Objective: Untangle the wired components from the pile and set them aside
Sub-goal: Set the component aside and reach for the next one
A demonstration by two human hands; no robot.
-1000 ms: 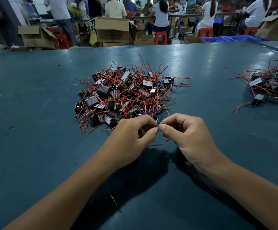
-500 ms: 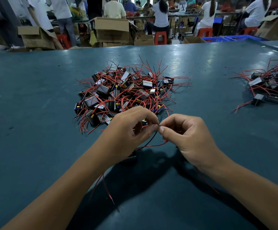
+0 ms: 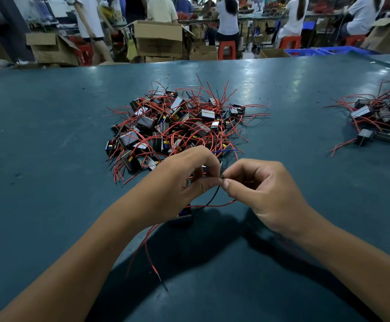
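Both hands meet just in front of the pile: the left hand and right hand pinch thin wires of one black component hanging under the left palm. Bare green table lies wide to the left; the set-aside heap sits by the right edge.

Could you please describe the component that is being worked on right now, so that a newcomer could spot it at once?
Start at the big tangled pile in the middle of the teal table, then come toward the camera to the two hands. The left hand and right hand pinch thin wires; below the left hand hangs a small black component. Unlike its neighbours, it is out of the pile.
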